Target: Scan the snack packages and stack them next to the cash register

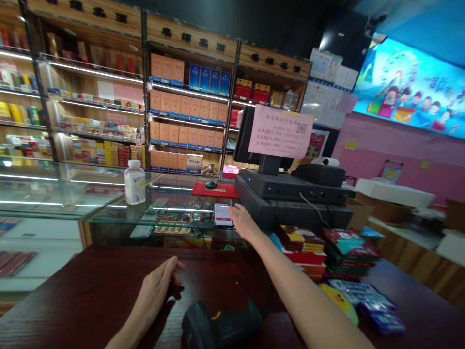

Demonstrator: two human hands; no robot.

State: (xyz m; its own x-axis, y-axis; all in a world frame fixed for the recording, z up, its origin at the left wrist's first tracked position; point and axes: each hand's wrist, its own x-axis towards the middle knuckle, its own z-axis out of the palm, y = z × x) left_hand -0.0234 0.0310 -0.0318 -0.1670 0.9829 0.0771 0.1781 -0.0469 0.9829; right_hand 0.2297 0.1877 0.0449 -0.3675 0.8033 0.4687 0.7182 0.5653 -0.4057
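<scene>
My right hand reaches forward over the glass counter, fingers stretched out. Its fingertips are at the right edge of a small white card-like item with a red stripe; whether they touch it I cannot tell. Low over the dark wooden tabletop is my left hand, holding nothing, its fingers loosely bent and partly hidden behind the thumb side. Between my forearms, nearest to me, a black handheld barcode scanner lies on its side.
A white plastic bottle stands on the glass counter. Behind it are a mouse on a red mat and a cash register with a pink notice. Stacked chocolate boxes and snack packets lie at right.
</scene>
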